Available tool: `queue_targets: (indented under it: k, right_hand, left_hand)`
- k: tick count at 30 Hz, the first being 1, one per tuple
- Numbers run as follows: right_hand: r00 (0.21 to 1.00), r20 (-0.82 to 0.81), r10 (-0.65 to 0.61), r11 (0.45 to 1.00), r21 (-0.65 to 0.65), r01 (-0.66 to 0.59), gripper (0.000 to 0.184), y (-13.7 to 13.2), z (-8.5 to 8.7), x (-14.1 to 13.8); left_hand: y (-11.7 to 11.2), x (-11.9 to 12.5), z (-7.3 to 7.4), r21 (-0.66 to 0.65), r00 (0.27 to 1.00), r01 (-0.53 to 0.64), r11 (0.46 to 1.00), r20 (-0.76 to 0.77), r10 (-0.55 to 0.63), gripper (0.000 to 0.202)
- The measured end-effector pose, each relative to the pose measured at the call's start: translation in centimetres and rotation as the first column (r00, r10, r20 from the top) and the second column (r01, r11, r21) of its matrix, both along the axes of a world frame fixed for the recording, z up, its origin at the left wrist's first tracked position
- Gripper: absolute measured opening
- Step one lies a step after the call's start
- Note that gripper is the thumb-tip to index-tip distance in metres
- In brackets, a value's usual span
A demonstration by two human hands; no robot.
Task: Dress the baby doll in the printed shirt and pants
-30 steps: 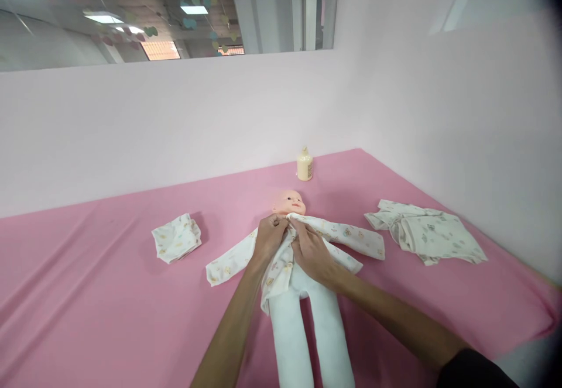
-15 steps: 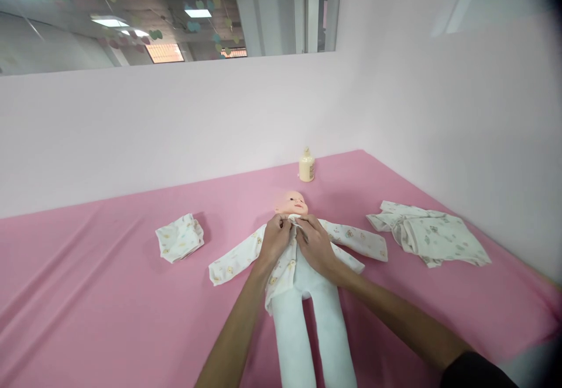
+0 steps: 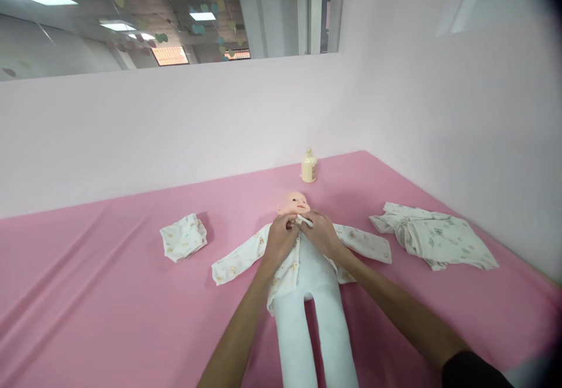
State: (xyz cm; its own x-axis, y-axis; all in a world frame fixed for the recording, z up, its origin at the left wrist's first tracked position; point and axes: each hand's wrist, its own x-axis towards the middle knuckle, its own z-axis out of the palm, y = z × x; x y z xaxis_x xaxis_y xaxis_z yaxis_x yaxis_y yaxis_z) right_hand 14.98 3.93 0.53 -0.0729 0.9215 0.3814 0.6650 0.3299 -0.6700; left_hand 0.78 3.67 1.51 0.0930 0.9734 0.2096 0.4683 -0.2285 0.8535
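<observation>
A baby doll (image 3: 314,315) with a white cloth body lies on its back, its head toward the wall. It wears a white printed baby shirt (image 3: 241,257), both sleeves spread out and the front hanging apart over the chest. Just below the chin, my left hand (image 3: 282,237) pinches the collar edge on the left side. Close beside it, my right hand (image 3: 322,236) grips the other collar edge, which shows as a white strip between the hands. My fingertips partly hide the neckline, and any fastener there is too small to make out.
The doll lies on a pink sheet (image 3: 109,294) that covers the table. A folded printed cloth (image 3: 183,237) lies to the left, and a larger heap of printed baby clothes (image 3: 443,239) to the right. Behind the head stands a cream pump bottle (image 3: 309,167), near the white wall (image 3: 197,124).
My right hand has moved up toward the chin with the collar edge, drawing the right shirt front a little inward. The left hand stays at the collar. The view has shifted slightly.
</observation>
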Motion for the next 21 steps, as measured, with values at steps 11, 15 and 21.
queue_targets:
  k: [11, 15, 21]
  right_hand:
    - [0.899, -0.430, 0.082, 0.956, -0.222, -0.194, 0.034, 0.8, 0.6, 1.5]
    - [0.844, -0.525, 0.109, 0.926, -0.255, -0.278, 0.038, 0.7, 1.0, 2.0]
    - [0.834, -0.548, 0.069, 0.912, -0.304, -0.276, 0.038, 0.7, 1.5, 2.1]
  left_hand:
    - [-0.1, 0.4, -1.6, 0.411, 0.863, 0.011, 0.911, -0.464, 0.199, 0.029]
    - [0.4, 0.3, -1.2, 0.449, 0.769, 0.089, 0.889, -0.598, 0.225, 0.029]
    - [0.7, 0.0, -1.1, 0.478, 0.764, 0.139, 0.868, -0.609, 0.213, 0.030]
